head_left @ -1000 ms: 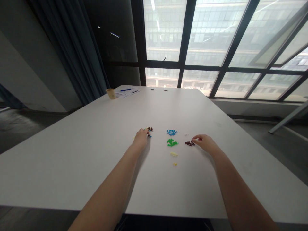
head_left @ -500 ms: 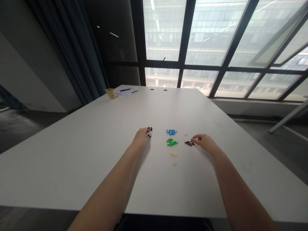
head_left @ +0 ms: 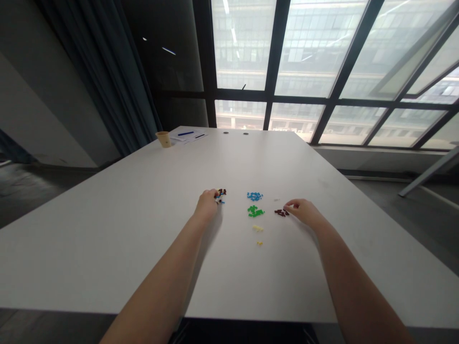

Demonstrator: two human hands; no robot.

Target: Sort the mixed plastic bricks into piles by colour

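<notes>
On the white table [head_left: 229, 162], my left hand [head_left: 206, 204] rests with curled fingers at a small mixed pile of toy bricks [head_left: 223, 192], brown, blue and white among them. Anything between those fingertips is too small to make out. My right hand [head_left: 304, 210] pinches thumb and finger together at the right edge of a group of dark red bricks [head_left: 281, 213]; what the pinch holds is unclear. Between the hands lie blue bricks [head_left: 255, 196], green bricks [head_left: 256, 211], pale yellow pieces [head_left: 257, 228] and a few yellow pieces [head_left: 259, 243].
Some tiny whitish pieces [head_left: 277, 199] lie just beyond the dark red group. At the far left of the table stand a paper cup [head_left: 164, 140] and papers with a blue pen [head_left: 185, 133]. Large windows [head_left: 244, 48] rise behind the table.
My left hand has shifted slightly left at the mixed pile, and more of its blue and brown pieces show. The right hand stays at the dark red bricks.
</notes>
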